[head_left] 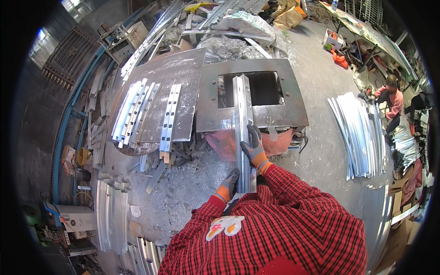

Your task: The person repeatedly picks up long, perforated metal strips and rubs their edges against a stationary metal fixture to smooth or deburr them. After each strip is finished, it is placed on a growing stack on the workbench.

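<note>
Gloved fingers (252, 132) grip a silver profile (242, 110), its near end unclear.

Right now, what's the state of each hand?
Left hand: holding a long silvery metal profile near its lower end.
Right hand: holding the same profile, farther up.

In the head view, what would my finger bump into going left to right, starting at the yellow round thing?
Yellow round thing → bigger bunch of metal strips → smaller bunch → held metal bar → shiny bars on the floor.
</note>
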A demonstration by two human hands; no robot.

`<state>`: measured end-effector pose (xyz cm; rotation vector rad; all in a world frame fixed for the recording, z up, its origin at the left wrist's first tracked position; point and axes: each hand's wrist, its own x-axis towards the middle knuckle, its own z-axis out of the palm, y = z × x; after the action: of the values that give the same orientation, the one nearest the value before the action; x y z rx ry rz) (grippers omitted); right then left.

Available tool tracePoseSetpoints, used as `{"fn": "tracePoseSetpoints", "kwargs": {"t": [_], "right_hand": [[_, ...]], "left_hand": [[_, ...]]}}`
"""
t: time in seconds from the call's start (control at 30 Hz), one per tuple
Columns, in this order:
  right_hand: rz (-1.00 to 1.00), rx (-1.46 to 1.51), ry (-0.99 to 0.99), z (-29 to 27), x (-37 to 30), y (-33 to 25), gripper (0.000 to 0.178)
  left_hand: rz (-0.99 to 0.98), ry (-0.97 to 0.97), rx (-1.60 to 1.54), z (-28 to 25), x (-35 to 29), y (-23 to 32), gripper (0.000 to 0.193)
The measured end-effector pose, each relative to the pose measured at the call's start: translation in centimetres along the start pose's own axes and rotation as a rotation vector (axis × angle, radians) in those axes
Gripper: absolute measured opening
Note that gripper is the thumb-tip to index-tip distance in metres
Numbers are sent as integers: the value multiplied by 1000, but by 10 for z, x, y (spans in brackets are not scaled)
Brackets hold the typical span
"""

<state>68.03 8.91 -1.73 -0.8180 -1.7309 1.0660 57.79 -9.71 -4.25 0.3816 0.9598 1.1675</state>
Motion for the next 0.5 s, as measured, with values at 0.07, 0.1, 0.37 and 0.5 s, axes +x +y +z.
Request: {"fn": "tracePoseSetpoints", "kwargs": {"t": [0.07,0.1,0.37,0.5], "right_hand": [[8,20,16,1,-1,3,76],[-5,-1,7,2,-1,4,73],[-12,19,55,4,7,6,51],[-37,-95,60,6,16,3,47]], "left_hand": [[-2,-24,-42,3,3,3,63],[-12,-28,-64,5,4,6,64],[-95,152,139,8,3,19,61],[40,152,212,34,-4,39,61]]}}
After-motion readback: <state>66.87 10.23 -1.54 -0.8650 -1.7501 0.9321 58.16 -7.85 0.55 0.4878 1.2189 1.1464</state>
